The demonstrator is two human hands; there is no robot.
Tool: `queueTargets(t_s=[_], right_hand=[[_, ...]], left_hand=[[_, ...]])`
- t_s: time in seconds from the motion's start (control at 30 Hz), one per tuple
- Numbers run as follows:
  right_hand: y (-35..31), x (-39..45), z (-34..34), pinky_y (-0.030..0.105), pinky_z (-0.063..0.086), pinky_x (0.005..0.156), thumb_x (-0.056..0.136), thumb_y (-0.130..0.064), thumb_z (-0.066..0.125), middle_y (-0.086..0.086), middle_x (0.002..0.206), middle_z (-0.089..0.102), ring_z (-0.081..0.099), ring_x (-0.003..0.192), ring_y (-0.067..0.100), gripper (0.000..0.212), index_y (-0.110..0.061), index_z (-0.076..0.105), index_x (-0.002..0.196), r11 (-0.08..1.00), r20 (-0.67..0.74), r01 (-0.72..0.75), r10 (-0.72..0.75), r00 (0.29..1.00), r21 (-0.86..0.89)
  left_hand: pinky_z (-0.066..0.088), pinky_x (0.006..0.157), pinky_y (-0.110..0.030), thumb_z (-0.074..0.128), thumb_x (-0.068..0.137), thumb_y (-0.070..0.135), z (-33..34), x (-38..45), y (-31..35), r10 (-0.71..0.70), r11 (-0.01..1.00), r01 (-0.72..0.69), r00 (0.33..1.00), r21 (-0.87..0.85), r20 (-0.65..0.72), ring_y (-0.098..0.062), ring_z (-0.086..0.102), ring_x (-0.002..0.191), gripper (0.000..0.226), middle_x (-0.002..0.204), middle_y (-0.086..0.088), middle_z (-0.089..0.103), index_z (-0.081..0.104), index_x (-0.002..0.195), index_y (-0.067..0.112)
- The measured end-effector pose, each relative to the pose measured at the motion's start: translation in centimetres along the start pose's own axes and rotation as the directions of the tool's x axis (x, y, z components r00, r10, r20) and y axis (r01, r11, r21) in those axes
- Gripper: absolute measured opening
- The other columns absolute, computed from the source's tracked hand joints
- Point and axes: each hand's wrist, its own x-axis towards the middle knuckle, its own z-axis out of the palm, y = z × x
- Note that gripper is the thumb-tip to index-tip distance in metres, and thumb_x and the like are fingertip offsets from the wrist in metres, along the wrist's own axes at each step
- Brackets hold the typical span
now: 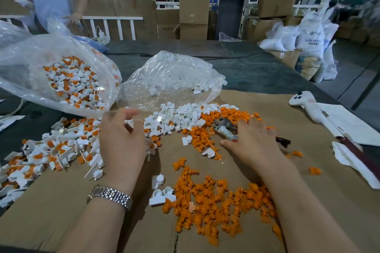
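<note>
Altogether two hands (121, 141) (253, 141), two bags (24, 57) (174, 63)

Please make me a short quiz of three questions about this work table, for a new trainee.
1. True or false: the silver metal wristwatch is on the wrist of the left hand.
2. The middle clear plastic bag holds: A metal screws, B only white plastic pieces.
3. Fill in: the loose orange plastic plugs nearest the camera lie on brown ____.
Key: 1 true; 2 B; 3 cardboard.

Even daylight, blown-out far window, wide-angle edge warping, slight motion blur.
</note>
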Motion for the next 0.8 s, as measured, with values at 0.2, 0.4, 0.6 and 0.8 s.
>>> queueTargets(t_s=[0.2, 0.4, 0.6, 0.8], right_hand=[[-2.1, -0.5, -0.9, 0.039, 0.039, 0.097, 0.094, -0.050, 0.062, -0.006, 0.124, 0.053, 0.041, 0.121, 0.016, 0.035, -0.034, 0.059, 0.124, 0.898, -0.140, 0.383, -0.359, 0.923, 0.217], [-4.4, -1.8, -0.1, 0.029, 0.039, 0.090, 0.093, -0.035, 0.069, -0.018, 0.107, 0.058, 0.044, 0.104, 0.007, 0.021, -0.032, 0.072, 0.114, 0.669, -0.069, 0.598, -0.639, 0.766, 0.442], [-4.9, -1.8, 0.4, 0.036, 0.045, 0.088, 0.091, -0.037, 0.071, -0.008, 0.111, 0.066, 0.048, 0.104, 0.011, 0.022, -0.031, 0.073, 0.113, 0.668, -0.107, 0.601, -0.625, 0.773, 0.440], [-5.1, -1.7, 0.8, 0.031, 0.042, 0.083, 0.093, -0.033, 0.068, -0.007, 0.103, 0.061, 0.049, 0.100, 0.011, 0.018, -0.028, 0.072, 0.110, 0.675, -0.084, 0.626, -0.651, 0.754, 0.389]], left_hand=[[0.035, 0.111, -0.032, 0.054, 0.100, 0.011, 1.7, -1.4, 1.1, 0.318, 0.893, -0.437, 0.780, 0.106, 0.539, -0.012, 0.045, 0.132, 0.044, 0.145, 0.011, 0.055, 0.061, 0.138, 0.031], [0.031, 0.107, -0.032, 0.057, 0.099, 0.025, 2.5, -1.7, 1.1, 0.307, 0.821, -0.561, 0.588, 0.104, 0.748, -0.009, 0.042, 0.127, 0.038, 0.142, 0.018, 0.054, 0.062, 0.136, 0.035], [0.035, 0.089, -0.015, 0.061, 0.099, 0.015, 2.0, -1.3, 0.6, 0.305, 0.871, -0.481, 0.688, 0.100, 0.658, -0.014, 0.056, 0.111, 0.026, 0.116, 0.004, 0.064, 0.072, 0.122, 0.020], [0.049, 0.092, -0.023, 0.066, 0.098, 0.017, 1.3, -1.5, 0.9, 0.255, 0.943, -0.330, 0.791, 0.036, 0.556, -0.008, 0.060, 0.103, 0.028, 0.112, 0.010, 0.064, 0.069, 0.125, 0.026]])
